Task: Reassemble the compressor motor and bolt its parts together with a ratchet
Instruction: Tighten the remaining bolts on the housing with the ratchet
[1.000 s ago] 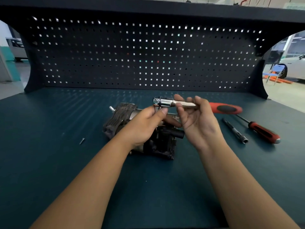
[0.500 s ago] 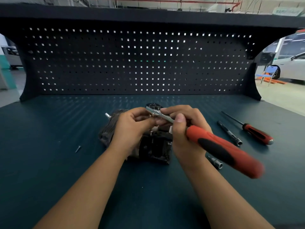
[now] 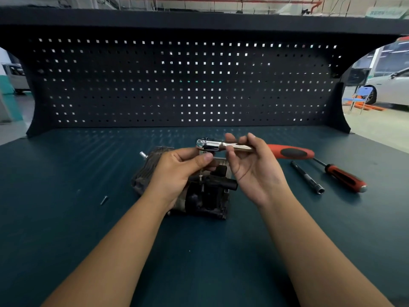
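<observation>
The dark compressor motor (image 3: 205,196) lies on the blue-green bench, its silver shaft stub pointing back left. A ratchet (image 3: 290,152) with a chrome head and red-black handle hovers level above it, handle to the right. My right hand (image 3: 254,171) pinches the chrome shank between thumb and fingertips, palm facing me. Just below the ratchet head, my left hand (image 3: 177,171) pinches the socket piece with thumb and fingers, over the motor's top. A bolt stands upright in the motor under the ratchet head.
A loose screw (image 3: 104,200) lies left of the motor. Right of it are a black extension bar (image 3: 307,177) and a red-handled screwdriver (image 3: 340,177). The pegboard back wall (image 3: 188,85) closes the bench's far side.
The ratchet handle has swung from pointing toward me at the right front back to level and pointing right. My right hand shifted from the handle end to the shank.
</observation>
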The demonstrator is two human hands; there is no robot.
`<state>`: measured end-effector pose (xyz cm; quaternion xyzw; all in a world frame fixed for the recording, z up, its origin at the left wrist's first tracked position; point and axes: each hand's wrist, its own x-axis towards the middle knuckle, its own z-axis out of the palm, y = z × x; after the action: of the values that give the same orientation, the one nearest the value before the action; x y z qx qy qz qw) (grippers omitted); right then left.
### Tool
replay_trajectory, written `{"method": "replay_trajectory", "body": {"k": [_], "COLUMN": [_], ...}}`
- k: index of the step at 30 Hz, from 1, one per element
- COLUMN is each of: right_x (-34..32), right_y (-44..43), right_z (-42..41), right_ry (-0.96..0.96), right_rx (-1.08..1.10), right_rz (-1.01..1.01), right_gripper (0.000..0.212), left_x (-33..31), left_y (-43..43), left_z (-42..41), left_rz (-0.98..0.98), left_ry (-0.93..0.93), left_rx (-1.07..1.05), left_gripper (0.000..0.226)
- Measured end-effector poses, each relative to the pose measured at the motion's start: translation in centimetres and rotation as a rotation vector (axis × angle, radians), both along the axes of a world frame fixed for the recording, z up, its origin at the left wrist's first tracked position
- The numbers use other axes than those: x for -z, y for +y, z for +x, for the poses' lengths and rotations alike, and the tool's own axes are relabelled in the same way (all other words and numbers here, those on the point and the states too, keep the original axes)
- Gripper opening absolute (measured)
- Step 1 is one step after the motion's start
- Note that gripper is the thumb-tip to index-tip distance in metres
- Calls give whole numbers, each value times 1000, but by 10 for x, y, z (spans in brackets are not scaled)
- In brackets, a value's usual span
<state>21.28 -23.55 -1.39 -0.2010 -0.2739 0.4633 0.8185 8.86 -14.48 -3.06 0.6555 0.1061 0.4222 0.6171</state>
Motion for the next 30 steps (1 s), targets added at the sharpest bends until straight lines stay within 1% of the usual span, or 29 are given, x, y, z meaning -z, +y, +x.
{"method": "replay_trajectory", "body": {"k": [2, 4, 7, 9, 11, 12, 13, 14, 15, 16, 17, 18, 19, 21, 22, 24, 26, 27, 28, 29, 30], "right_x": [0, 1, 8, 12, 13, 13, 12, 10, 7, 4, 3, 3, 2, -4, -7, -13, -16, -15, -13, -12, -11], "right_y": [0, 1, 0, -1, 1, 4, 6, 6, 5, 3, 0, -2, -4, -6, -4, 3, 9, 13, 15, 17, 19], "right_z": [-6, -17, -34, -43, -47, -50, -53, -55, -57, -58, -60, -61, -60, -55, -48, -32, -17, -13, -12, -13, -16], "right_ry": [-150, -288, -535, -778, -1086, -1200, -1262, -1286, -1272, -1220, -1108, -929, -706, -225, -9, 367, 663, 727, 725, 663, 559], "right_rx": [121, 295, 561, 811, 1109, 1231, 1301, 1314, 1266, 1162, 1020, 891, 801, 630, 521, 306, 149, 120, 126, 172, 226], "right_rz": [62, 122, 165, 200, 231, 281, 326, 318, 239, 122, 56, 91, 169, 277, 273, 202, 174, 171, 180, 180, 190], "right_gripper": [39, 33, 31, 29, 26, 27, 30, 31, 32, 32, 30, 24, 17, 15, 19, 26, 30, 31, 33, 37, 42], "left_x": [-1, -1, -1, -1, -1, -1, -1, -1, -1, -1, 0, 1, 2, 4, 4, 3, 4, 4, 4, 4, 3], "left_y": [0, 2, 6, 8, 10, 10, 10, 11, 11, 12, 14, 15, 15, 15, 14, 13, 13, 13, 12, 13, 12], "left_z": [-2, -5, -7, -8, -10, -10, -10, -10, -9, -9, -8, -7, -7, -5, -5, -5, -4, -4, -4, -4, -5], "left_rz": [5, 19, 30, 33, 42, 50, 56, 55, 51, 42, 32, 24, 21, 29, 32, 35, 37, 43, 47, 55, 62], "left_ry": [-10, -18, -11, 12, 34, 37, 34, 28, 22, 21, 21, 25, 29, 35, 32, 18, 7, 7, 11, 13, 19], "left_rx": [13, 25, 34, 33, 19, 7, -4, -9, -13, -12, -4, 5, 10, 8, 7, 8, 17, 20, 23, 22, 21], "left_gripper": [20, 19, 19, 18, 17, 16, 13, 12, 15, 20, 25, 28, 28, 23, 18, 12, 13, 15, 17, 18, 18]}}
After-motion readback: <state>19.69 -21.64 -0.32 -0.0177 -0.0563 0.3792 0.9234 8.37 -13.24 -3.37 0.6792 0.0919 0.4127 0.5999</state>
